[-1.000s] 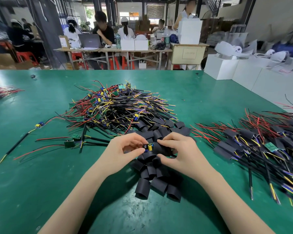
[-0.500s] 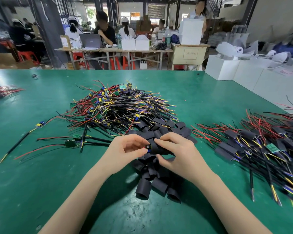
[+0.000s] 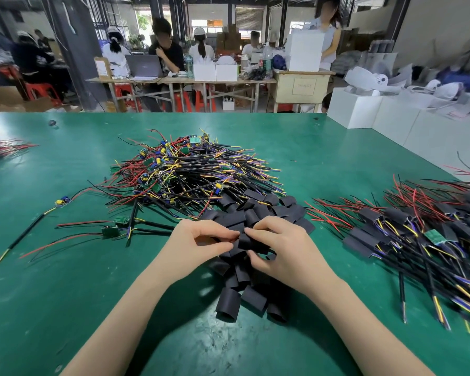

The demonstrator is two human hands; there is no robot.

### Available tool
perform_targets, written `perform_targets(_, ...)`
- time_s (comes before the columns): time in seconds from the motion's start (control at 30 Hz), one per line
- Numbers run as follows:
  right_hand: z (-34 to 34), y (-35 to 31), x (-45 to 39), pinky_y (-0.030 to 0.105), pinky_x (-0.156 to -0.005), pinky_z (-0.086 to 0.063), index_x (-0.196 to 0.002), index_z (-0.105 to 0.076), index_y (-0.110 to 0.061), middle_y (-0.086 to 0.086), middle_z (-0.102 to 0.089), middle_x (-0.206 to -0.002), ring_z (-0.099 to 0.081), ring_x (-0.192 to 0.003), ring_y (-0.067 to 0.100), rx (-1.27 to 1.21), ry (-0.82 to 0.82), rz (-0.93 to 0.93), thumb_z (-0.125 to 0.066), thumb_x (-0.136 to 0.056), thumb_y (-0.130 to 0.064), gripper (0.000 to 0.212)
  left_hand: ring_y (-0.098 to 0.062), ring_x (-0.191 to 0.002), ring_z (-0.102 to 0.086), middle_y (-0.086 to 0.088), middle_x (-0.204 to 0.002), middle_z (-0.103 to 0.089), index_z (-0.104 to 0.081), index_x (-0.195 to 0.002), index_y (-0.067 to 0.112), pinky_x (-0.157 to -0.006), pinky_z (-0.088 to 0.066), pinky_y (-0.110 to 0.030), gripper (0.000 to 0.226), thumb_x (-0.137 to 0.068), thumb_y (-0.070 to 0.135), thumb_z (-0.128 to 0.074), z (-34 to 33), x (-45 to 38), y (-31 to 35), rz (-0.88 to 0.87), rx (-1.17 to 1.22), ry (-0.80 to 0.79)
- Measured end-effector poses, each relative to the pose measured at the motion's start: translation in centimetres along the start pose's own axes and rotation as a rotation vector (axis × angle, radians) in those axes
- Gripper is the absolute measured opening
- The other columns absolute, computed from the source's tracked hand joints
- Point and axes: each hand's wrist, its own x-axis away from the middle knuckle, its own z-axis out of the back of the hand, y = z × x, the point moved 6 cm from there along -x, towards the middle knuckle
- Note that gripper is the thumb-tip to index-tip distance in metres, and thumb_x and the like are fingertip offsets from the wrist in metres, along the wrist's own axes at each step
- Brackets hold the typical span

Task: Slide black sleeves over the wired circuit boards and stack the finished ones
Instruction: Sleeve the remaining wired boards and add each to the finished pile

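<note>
My right hand (image 3: 280, 251) is clamped on a black sleeve (image 3: 251, 244), thumb under and fingers curled over the top. My left hand (image 3: 201, 241) pinches at the sleeve's open end, fingertips closed together right where the two hands meet. The board I'm feeding in isn't visible, hidden by fingers and sleeve, so I judge it is mostly or fully inside; can't tell how far. Step in hand: seating this one sleeve, then it goes on the stack.

Directly under and around both hands sits the loose pile of empty sleeves (image 3: 236, 299), spreading from 12 o'clock down to 6 o'clock of my hands. Plenty left.

At 11 to 12 o'clock, beyond the sleeves, is the heap of bare wired boards (image 3: 185, 175), red, black and yellow leads tangled, big heap, not yet sleeved. Two stray boards (image 3: 114, 227) lie at 9 o'clock near my left hand, and one more stray lead (image 3: 61, 202) further out at 10 o'clock.

At 3 o'clock, well apart on the green counter (image 3: 65, 294), is the finished stack (image 3: 407, 234), boards sleeved with wires fanned out. Sizeable already.

Judgement: somewhere midway, the bare heap looks about as large as the done stack, so lots remaining.
</note>
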Motion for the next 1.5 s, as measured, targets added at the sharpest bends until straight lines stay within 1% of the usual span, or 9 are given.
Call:
perform_targets(0.27, 0.7, 1.1, -0.1, 0.034, -0.064, -0.055, -0.093, -0.074, -0.009, 0.004, -0.066, -0.086, -0.064, -0.075, 0.026, 0.002, 0.002, -0.022, -0.076, -0.072, -0.015, 0.022, -0.007, -0.107, -0.065, 0.013, -0.113, -0.071, -0.070, -0.117, 0.026, -0.091, -0.049, -0.022, 0.038, -0.086, 0.004, -0.071, -0.5, 0.0, 0.4, -0.045, -0.089, -0.063)
perform_targets(0.43, 5.8, 5.7, 0.4, 0.032, -0.076, -0.051, -0.097, -0.074, -0.008, 0.004, -0.068, -0.090, -0.065, -0.079, 0.022, 0.025, 0.158, -0.188, -0.077, -0.075, -0.012, 0.022, -0.004, -0.101, -0.064, 0.010, -0.108, -0.072, -0.069, -0.114, 0.022, -0.088, -0.048, -0.022, 0.033, -0.087, 0.003, -0.068, 3.2, -0.1, 0.5, -0.036, -0.201, 0.240)
perform_targets(0.57, 10.6, 11.7, 3.2, 0.032, -0.078, -0.046, -0.096, -0.075, -0.008, 0.012, -0.068, -0.090, -0.064, -0.082, 0.028, 0.212, 0.330, -0.471, -0.076, -0.074, -0.005, 0.022, -0.014, -0.091, -0.066, 0.002, -0.098, -0.073, -0.068, -0.111, 0.015, -0.084, -0.049, -0.031, 0.029, -0.087, -0.002, -0.063, 7.0, 0.4, -1.0, 0.066, -0.256, 0.540)
perform_targets(0.7, 11.2, 16.5, 6.7, 0.049, -0.082, -0.047, -0.098, -0.071, 0.008, 0.031, -0.065, -0.091, -0.060, -0.084, 0.046, 0.454, 0.244, -0.708, -0.074, -0.074, 0.001, 0.025, -0.022, -0.092, -0.065, -0.004, -0.100, -0.072, -0.069, -0.105, 0.011, -0.082, -0.046, -0.034, 0.027, -0.085, -0.004, -0.060, 9.6, 1.0, -3.1, 0.191, -0.401, 0.693)
perform_targets(0.83, 10.2, 17.9, 7.6, 0.047, -0.088, -0.042, -0.106, -0.069, 0.006, 0.030, -0.064, -0.106, -0.053, -0.100, 0.049, 0.433, 0.233, -0.799, -0.070, -0.080, -0.004, 0.028, -0.035, -0.101, -0.061, -0.014, -0.110, -0.070, -0.069, -0.111, 0.006, -0.091, -0.046, -0.038, 0.034, -0.081, -0.006, -0.059, 10.9, 1.3, -4.6, 0.305, -0.603, 0.710)
perform_targets(1.03, 8.5, 13.0, 3.8, 0.040, -0.088, -0.038, -0.104, -0.072, -0.002, 0.021, -0.066, -0.098, -0.056, -0.094, 0.041, 0.284, 0.355, -0.569, -0.071, -0.081, -0.007, 0.023, -0.042, -0.115, -0.049, -0.022, -0.127, -0.057, -0.063, -0.124, 0.007, -0.096, -0.041, -0.047, 0.044, -0.082, -0.003, -0.057, 10.9, 1.6, -6.0, 0.508, -0.887, 0.542)
perform_targets(1.3, 1.5, 5.2, 0.8, 0.041, -0.080, -0.047, -0.086, -0.076, -0.019, -0.004, -0.069, -0.083, -0.061, -0.083, 0.021, -0.037, -0.090, -0.254, -0.074, -0.081, -0.023, 0.007, -0.042, -0.103, -0.057, -0.021, -0.116, -0.058, -0.064, -0.117, 0.005, -0.090, -0.045, -0.045, 0.039, -0.080, -0.005, -0.061, 11.8, 1.7, -6.2, 0.498, -0.836, 0.520)
perform_targets(1.4, 0.1, 3.2, 0.6, 0.034, -0.078, -0.048, -0.088, -0.076, -0.021, -0.009, -0.066, -0.083, -0.060, -0.081, 0.013, -0.143, -0.129, -0.235, -0.074, -0.079, -0.043, 0.023, -0.039, -0.102, -0.059, -0.019, -0.111, -0.065, -0.067, -0.112, 0.005, -0.092, -0.045, -0.042, 0.034, -0.080, -0.003, -0.060, 12.0, 1.5, -6.2, 0.474, -0.774, 0.539)
perform_targets(1.5, -1.8, 2.0, 0.7, 0.032, -0.084, -0.044, -0.106, -0.070, -0.027, -0.010, -0.062, -0.095, -0.056, -0.092, 0.011, -0.070, -0.269, -0.197, -0.067, -0.075, -0.061, 0.046, -0.036, -0.101, -0.062, -0.018, -0.108, -0.069, -0.067, -0.111, 0.004, -0.095, -0.046, -0.042, 0.028, -0.084, 0.000, -0.061, 12.3, 1.6, -6.5, 0.463, -0.705, 0.588)
